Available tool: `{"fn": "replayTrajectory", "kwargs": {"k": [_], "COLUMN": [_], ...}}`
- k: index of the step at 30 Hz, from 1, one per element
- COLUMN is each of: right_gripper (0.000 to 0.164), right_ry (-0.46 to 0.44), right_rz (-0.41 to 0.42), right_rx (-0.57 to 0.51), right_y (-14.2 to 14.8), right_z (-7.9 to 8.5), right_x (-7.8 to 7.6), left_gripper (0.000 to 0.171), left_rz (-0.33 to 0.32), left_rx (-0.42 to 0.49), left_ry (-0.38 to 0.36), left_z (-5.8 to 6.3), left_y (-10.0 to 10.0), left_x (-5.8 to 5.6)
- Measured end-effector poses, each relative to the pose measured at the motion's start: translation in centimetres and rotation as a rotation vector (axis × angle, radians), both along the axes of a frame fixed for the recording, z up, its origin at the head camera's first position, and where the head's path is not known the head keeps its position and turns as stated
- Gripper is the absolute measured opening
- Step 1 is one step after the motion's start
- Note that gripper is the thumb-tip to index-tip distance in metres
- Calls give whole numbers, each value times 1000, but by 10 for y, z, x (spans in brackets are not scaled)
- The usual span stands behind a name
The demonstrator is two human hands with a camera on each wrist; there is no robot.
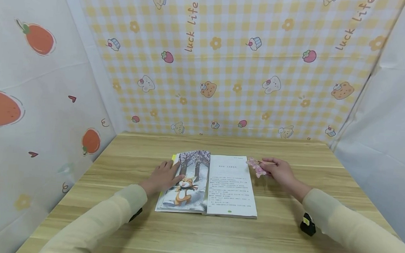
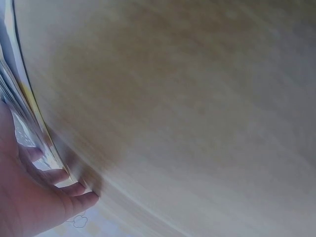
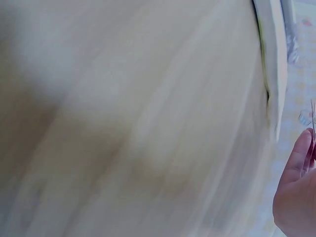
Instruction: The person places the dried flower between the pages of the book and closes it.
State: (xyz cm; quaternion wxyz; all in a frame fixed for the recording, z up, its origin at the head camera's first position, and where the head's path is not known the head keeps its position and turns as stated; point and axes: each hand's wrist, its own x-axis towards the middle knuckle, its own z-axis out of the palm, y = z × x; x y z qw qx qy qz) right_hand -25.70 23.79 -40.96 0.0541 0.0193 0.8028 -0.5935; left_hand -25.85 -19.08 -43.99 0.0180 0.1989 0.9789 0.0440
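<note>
An open book (image 1: 230, 187) lies on the wooden table, with a fox picture on its left page and printed text on its right page. My left hand (image 1: 161, 178) rests with spread fingers on the outer side of the left page. In the left wrist view, the fingertips (image 2: 89, 198) reach past the book's edge to the tabletop. Beside the right page, my right hand (image 1: 282, 173) pinches a thin pink blossom-shaped piece (image 1: 258, 168) between thumb and fingers. That piece overlaps the page's upper right edge in the head view; the right wrist view catches only a sliver of it.
The wooden table (image 1: 125, 235) stretches around the book on all sides. A yellow checked cloth (image 1: 231, 68) with cartoon prints hangs behind it. White printed cloth (image 1: 56, 84) hangs at the left, and plain white cloth (image 1: 390, 122) at the right.
</note>
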Motion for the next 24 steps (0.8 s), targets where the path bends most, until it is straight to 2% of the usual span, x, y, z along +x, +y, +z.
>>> {"fn": "replayTrajectory", "kwargs": {"k": [10,24], "right_gripper": [53,47], "right_ry": [-87,-133], "right_rz": [62,97], "right_rx": [-164,-181], "right_y": [-38,-91], "right_z": [-1,-5], "right_x": [-6,-8], "left_gripper": [70,71], "left_rz": [-2,-7], "left_rx": [1,12], "left_ry": [0,-8], "left_z": [0,-2], "left_y": [-1,-2], "left_x": [1,0]}}
